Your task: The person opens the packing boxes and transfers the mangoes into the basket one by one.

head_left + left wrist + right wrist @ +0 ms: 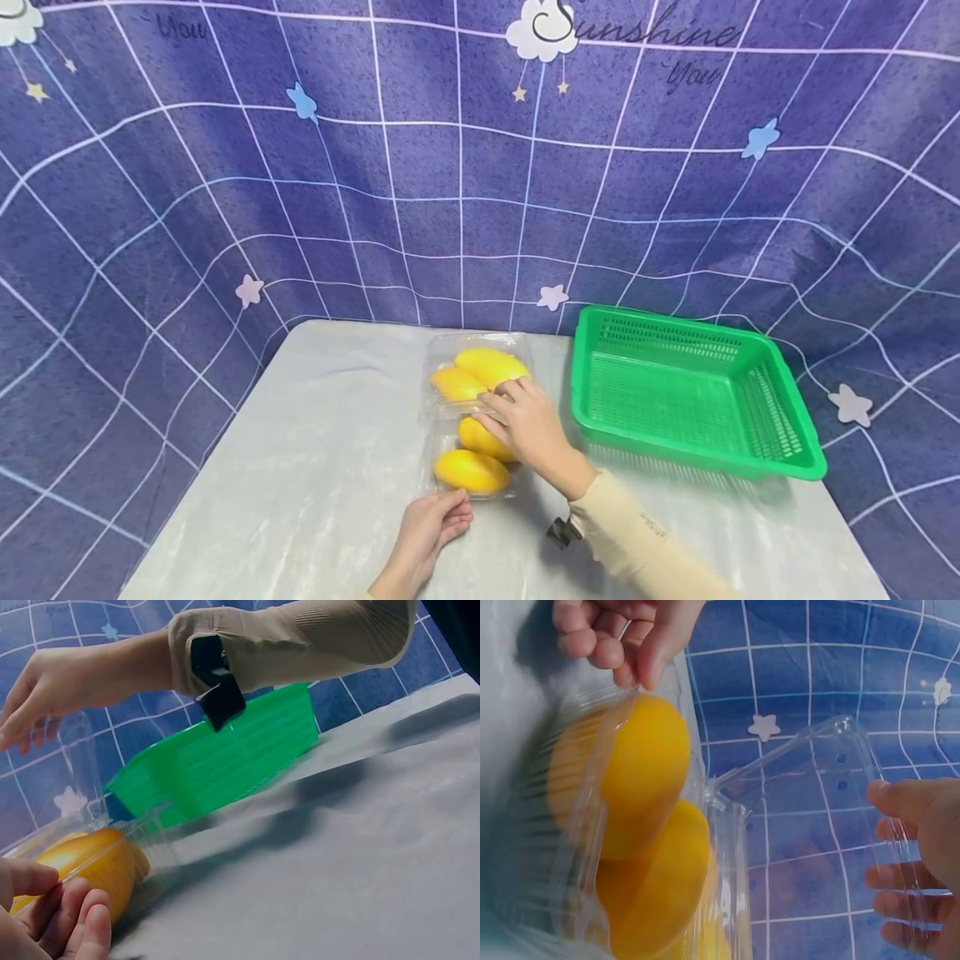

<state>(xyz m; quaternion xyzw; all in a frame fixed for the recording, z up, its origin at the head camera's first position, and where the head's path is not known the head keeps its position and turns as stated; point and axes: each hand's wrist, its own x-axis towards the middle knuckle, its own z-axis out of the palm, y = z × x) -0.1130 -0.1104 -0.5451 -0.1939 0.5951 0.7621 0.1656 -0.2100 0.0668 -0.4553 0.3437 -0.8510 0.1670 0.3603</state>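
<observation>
Several yellow mangoes [471,472] lie in a clear plastic clamshell box [577,847] on the table. Its clear lid [810,825] stands raised, and the curtain shows through it in the right wrist view. My right hand [531,427] grips the lid's free edge, thumb on one side and fingers on the other. At the near side, my left hand [431,533] pinches the box rim between thumb and fingers, close beside a mango [646,776]. Part of one mango is hidden by my right hand in the head view.
A green plastic basket [697,462] with slotted walls stands to the right of the box. The table [300,467] has a pale cover. Behind it hangs a blue-purple curtain [420,225] with lines and stars. A dark strapped device [562,532] sits at my right wrist.
</observation>
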